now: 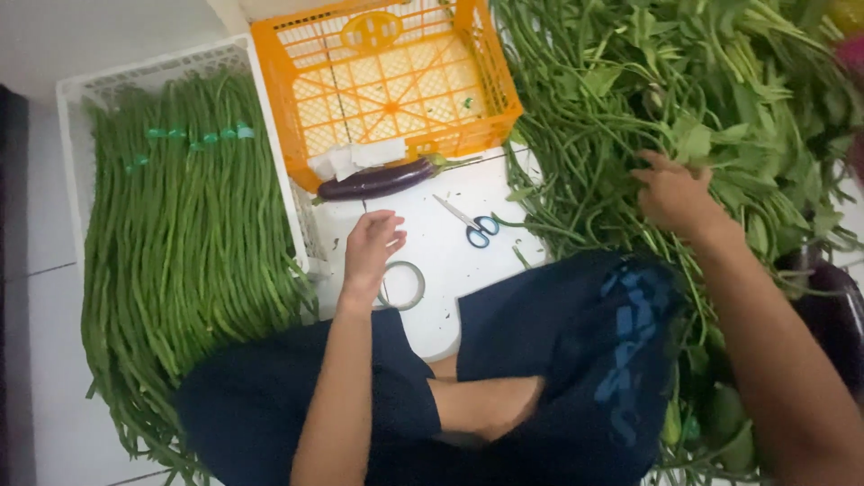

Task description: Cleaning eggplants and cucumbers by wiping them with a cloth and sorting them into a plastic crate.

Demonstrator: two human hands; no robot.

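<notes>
My left hand (370,248) hovers over the white board (450,270), fingers loosely apart, just above a clear tape roll (402,285). It holds nothing. My right hand (675,193) reaches into the loose pile of long green beans (576,135) and leafy greens (738,108) on the right, fingers spread among the stems. Whether it grips any stems is hidden by the leaves. Blue-handled scissors (470,221) lie on the board between my hands. A purple eggplant (378,180) rests at the board's far edge.
A white crate (72,99) on the left holds bundled long beans (180,234) tied with green tape. An empty orange crate (396,81) stands beyond the eggplant. Another dark eggplant (832,306) lies at the right edge. My crossed legs fill the foreground.
</notes>
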